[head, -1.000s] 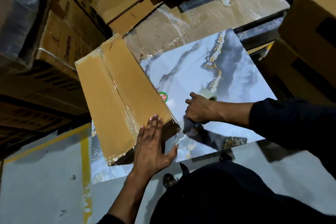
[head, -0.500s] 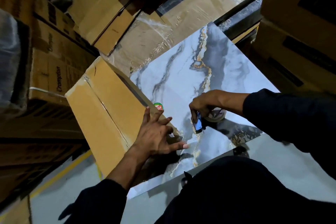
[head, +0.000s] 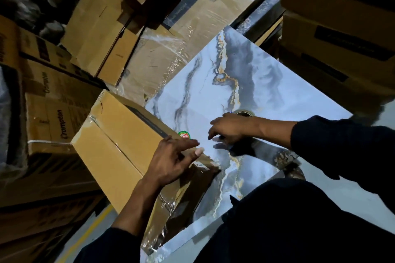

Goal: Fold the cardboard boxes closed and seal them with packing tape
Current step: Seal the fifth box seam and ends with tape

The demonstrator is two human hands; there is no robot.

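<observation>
One long cardboard box lies on a marble-patterned tile, and it is the only box under the hands. Its flaps are folded shut. One strip of clear packing tape runs along the middle seam on top, and more shiny, wrinkled tape covers the near end of the box, where it hangs over the edge of the tile. The cardboard is plain light brown; a dark printed band runs along the side facing the tile.

Two hands are in view, both with dark sleeves. The left hand rests on the top of the box near its right edge; the fingers are spread and only slightly bent, and they grip nothing. The right hand hovers above the tile just beside the box, with loose, half-straight fingers. It is blurred, and I cannot tell if it holds any small thing.

One tape roll lies on the tile just behind the right hand, partly hidden by it. One round green and red sticker sits on the tile close to the box.

Around the tile stand many stacked cartons, at least six; those on the left carry the printed word "Crompton". Some are wrapped in clear film.
</observation>
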